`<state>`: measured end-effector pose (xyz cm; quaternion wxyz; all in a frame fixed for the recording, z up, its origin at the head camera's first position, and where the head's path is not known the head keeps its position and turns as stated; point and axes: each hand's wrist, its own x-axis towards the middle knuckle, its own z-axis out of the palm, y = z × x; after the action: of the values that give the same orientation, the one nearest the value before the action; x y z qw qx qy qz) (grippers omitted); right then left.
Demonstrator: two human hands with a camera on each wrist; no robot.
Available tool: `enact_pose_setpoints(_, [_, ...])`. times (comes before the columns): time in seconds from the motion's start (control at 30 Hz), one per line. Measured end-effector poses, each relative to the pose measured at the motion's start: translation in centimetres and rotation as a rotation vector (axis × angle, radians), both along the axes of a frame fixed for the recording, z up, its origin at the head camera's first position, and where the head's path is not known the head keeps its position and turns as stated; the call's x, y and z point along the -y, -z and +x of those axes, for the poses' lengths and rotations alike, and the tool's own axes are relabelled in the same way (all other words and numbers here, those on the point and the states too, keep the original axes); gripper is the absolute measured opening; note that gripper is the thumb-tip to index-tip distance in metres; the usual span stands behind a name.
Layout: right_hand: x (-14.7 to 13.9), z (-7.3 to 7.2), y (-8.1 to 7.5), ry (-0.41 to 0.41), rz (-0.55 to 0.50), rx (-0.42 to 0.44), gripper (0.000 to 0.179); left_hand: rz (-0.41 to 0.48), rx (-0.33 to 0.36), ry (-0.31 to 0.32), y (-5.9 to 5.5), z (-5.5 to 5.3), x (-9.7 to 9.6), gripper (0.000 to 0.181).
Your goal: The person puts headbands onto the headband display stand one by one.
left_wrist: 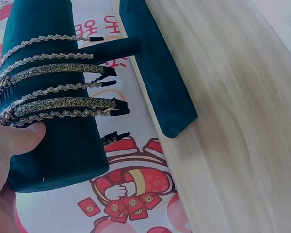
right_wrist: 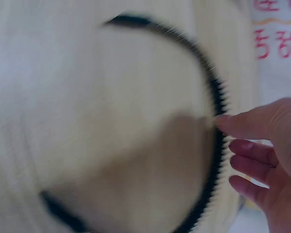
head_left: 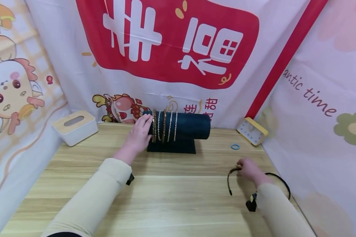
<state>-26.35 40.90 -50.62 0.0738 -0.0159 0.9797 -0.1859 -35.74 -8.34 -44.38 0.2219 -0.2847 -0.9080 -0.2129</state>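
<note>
A dark teal display stand (head_left: 192,126) carries several gold and silver beaded headbands (left_wrist: 63,103) around its horizontal roll. My left hand (head_left: 138,133) grips the roll's left end, the fingers over the top and the thumb in front. In the left wrist view that thumb (left_wrist: 35,133) lies against the outermost headbands, while the other fingers are mostly hidden. Over the right side of the table, my right hand (head_left: 250,171) pinches a dark toothed headband (right_wrist: 218,145) near its middle. Its two ends point away from the hand, and the right wrist view is slightly blurred.
On the wooden table (head_left: 178,197), a white tissue box (head_left: 82,130) with a wooden lid stands back left. A yellow clock (head_left: 252,131) sits back right, with a blue ring (head_left: 235,146) lying before it. Printed cloth hangs behind and along both sides.
</note>
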Motion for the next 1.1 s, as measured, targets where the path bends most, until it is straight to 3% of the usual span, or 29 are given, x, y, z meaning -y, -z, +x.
enact_pose_setpoints(0.2, [-1.7,0.6,2.1,0.017,0.095,-0.076,0.009,-0.009,0.054,-0.046,-0.6,0.5,-0.4,0.073])
enact_pose_setpoints(0.3, [-1.8,0.9,1.8,0.03,0.084,-0.084,0.006,-0.007,0.086,-0.068,-1.0,0.8,-0.6,0.073])
enact_pose_setpoints(0.4, [-1.7,1.0,0.7,0.07,-0.007,-0.058,0.005,-0.014,0.103,-0.086,-1.0,0.8,-0.6,0.073])
enact_pose_setpoints(0.73, [-0.9,-0.7,-4.5,0.307,-0.562,-0.012,0.036,-0.022,0.09,-0.088,-0.7,0.5,-0.5,0.07])
enact_pose_setpoints(0.93, [2.0,-1.4,-8.2,0.381,-0.992,-0.038,0.025,-0.014,0.083,-0.079,-0.6,0.4,-0.5,0.069])
enact_pose_setpoints(1.1, [5.4,-2.7,-10.3,0.4,-1.372,0.028,0.015,-0.009,0.066,-0.076,-0.6,0.3,-0.4,0.069])
